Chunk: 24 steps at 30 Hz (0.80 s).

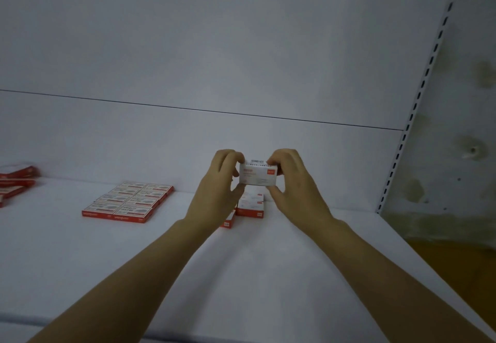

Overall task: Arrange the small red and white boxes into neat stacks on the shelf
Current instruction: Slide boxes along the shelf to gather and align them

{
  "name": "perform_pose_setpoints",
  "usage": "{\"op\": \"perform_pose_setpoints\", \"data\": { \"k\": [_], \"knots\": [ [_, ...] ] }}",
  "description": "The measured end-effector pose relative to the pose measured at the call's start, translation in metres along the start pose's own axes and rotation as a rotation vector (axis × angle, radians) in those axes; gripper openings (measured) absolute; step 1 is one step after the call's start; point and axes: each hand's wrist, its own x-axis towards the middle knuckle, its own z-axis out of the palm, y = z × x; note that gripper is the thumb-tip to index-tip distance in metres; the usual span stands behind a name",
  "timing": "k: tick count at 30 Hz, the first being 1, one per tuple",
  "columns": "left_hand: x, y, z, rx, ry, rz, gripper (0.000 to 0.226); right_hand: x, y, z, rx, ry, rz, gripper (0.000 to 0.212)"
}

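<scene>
A small red and white box (257, 174) is held in the air between both hands, above the white shelf (268, 256). My left hand (217, 192) pinches its left end and my right hand (292, 181) pinches its right end. Directly beneath it a low stack of the same boxes (251, 205) sits near the shelf's back, partly hidden by my left hand. One more box (228, 221) peeks out under my left wrist.
A flat block of several red and white boxes (128, 201) lies to the left. More loose boxes (14, 179) are piled at the far left edge. The shelf's back panel (241, 61) rises behind, with a slotted upright (402, 144) at the right.
</scene>
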Motion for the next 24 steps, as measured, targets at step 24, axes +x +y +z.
{"op": "perform_pose_setpoints", "data": {
  "k": [24],
  "knots": [
    [-0.001, 0.027, -0.012, -0.266, -0.333, 0.013, 0.049, -0.024, -0.004, 0.005, 0.436, -0.214, 0.422, 0.041]
  ]
}}
